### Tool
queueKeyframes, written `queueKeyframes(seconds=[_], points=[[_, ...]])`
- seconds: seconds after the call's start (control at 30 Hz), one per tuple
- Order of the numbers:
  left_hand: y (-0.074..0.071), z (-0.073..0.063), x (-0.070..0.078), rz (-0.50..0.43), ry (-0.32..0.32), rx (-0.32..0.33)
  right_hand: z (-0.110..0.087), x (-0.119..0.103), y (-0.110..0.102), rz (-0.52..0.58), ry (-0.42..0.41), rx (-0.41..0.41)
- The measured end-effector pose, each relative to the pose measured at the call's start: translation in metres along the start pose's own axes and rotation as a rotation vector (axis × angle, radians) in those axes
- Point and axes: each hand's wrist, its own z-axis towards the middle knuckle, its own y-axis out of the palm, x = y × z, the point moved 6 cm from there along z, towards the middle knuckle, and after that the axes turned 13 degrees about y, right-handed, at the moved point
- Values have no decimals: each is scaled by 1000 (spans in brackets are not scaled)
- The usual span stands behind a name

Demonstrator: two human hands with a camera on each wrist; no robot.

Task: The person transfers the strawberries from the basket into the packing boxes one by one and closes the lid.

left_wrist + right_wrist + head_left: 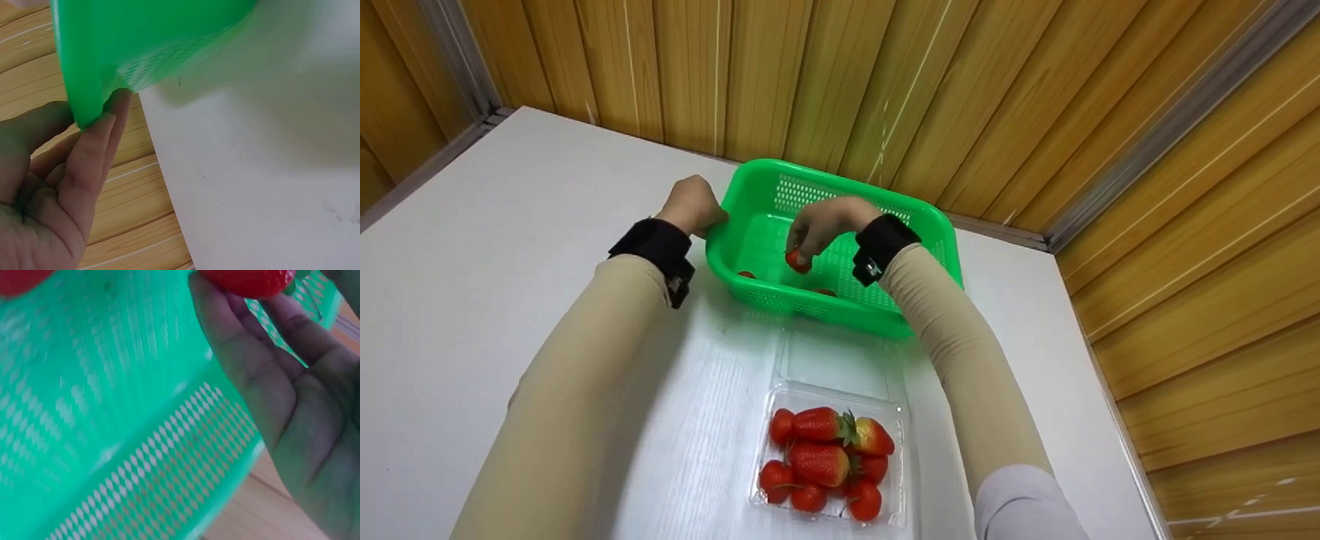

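Observation:
In the head view my right hand (829, 221) is inside a green plastic basket (840, 180), pinching a red strawberry (798, 260) above the basket floor. The right wrist view shows that strawberry (253, 280) glossy red, with green at its stem end, cut off by the top edge. My left hand (694, 206) holds the basket's left rim. In the left wrist view its thumb and fingers grip the green rim (84, 107) from both sides. Two red fruits, one by the left corner (746, 274) and one by the near wall (825, 292), lie partly hidden in the basket.
A clear plastic box (896, 480) stands on the white table (487, 300) in front of the basket. It holds several strawberries (819, 463) and small round red fruits (864, 501); its clear lid (840, 360) lies folded back toward the basket. Wood-patterned walls (675, 67) rise behind and at right.

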Motion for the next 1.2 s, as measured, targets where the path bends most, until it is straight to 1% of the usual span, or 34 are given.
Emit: queueKeyframes(seconds=[0.1, 0.13, 0.23, 0.27, 0.33, 0.37, 0.43, 0.47, 0.5, 0.57, 0.63, 0.73, 0.83, 0.9, 0.97, 1.03, 1.13, 1.2], points=[[0, 0, -1, 14, 22, -11, -16, 8, -12, -51, -2, 101], [-2, -2, 0, 30, 33, -4, -21, 10, -16, -67, -11, 133], [-8, -9, 5, 114, 88, 46, -39, 10, -19, -89, -71, 205], [-11, -14, 11, 135, 126, 69, -46, 9, -17, -78, -96, 227], [-16, -26, 26, 165, 212, 108, -65, 5, -10, -46, -157, 266], [-18, -33, 34, 165, 255, 117, -75, 2, -4, -31, -194, 286], [-19, -50, 53, 141, 342, 106, -96, -6, 10, -14, -271, 325], [-18, -60, 61, 119, 380, 85, -105, -11, 19, -12, -310, 339], [-16, -68, 66, 98, 403, 57, -114, -16, 27, -28, -350, 351], [-9, -86, 73, 50, 425, -14, -128, -26, 45, -72, -410, 367], [2, -102, 71, -1, 419, -97, -138, -34, 63, -131, -456, 378], [24, -123, 60, -79, 403, -227, -146, -44, 91, -221, -486, 386], [47, -140, 45, -180, 354, -342, -148, -52, 114, -290, -510, 387], [60, -147, 36, -252, 299, -392, -148, -57, 127, -320, -527, 373], [73, -154, 28, -316, 228, -411, -149, -63, 138, -355, -553, 372], [83, -161, 22, -372, 161, -409, -151, -68, 148, -404, -588, 395], [96, -169, 16, -429, 97, -403, -157, -75, 163, -518, -652, 490], [101, -173, 14, -441, 68, -407, -161, -77, 172, -588, -681, 563]])
